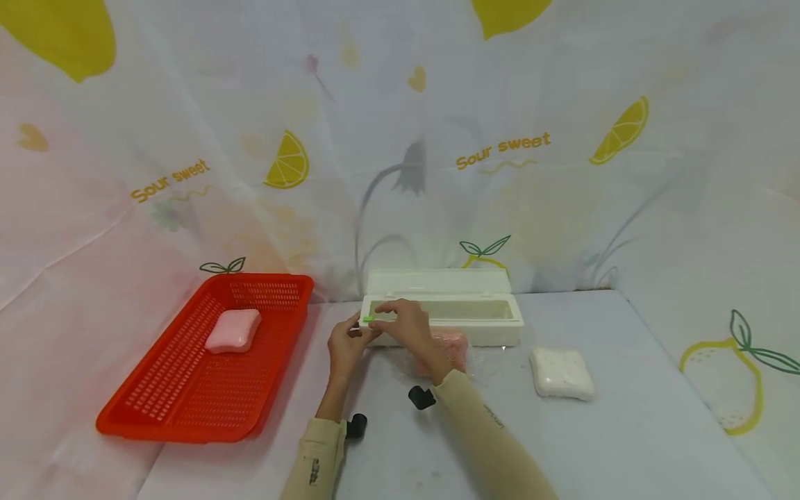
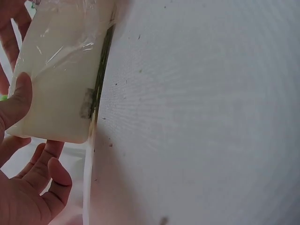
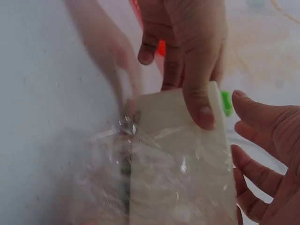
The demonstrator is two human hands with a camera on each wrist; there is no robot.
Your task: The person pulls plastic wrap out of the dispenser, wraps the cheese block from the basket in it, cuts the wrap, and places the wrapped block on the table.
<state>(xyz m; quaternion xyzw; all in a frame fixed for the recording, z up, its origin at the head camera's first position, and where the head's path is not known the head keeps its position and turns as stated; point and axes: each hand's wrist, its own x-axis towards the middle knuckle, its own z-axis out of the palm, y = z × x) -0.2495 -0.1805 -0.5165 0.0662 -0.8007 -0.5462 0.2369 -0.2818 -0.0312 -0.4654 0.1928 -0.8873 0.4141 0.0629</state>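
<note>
A white cling film dispenser stands at the back of the table, its lid raised. A small green slider sits at the left end of its front edge. My left hand grips that end, thumb on the front face. Beside the slider, my right hand has thumb and fingers spread apart; its thumb tip is very near the slider, and contact is unclear. Clear film hangs over the front. A pink block lies before the dispenser on film, partly hidden by my right wrist.
To the left, a red plastic basket contains a glossy pink block resembling a soap bar. A white block of similar shape lies right of the dispenser. Behind the table hangs a lemon-printed cloth.
</note>
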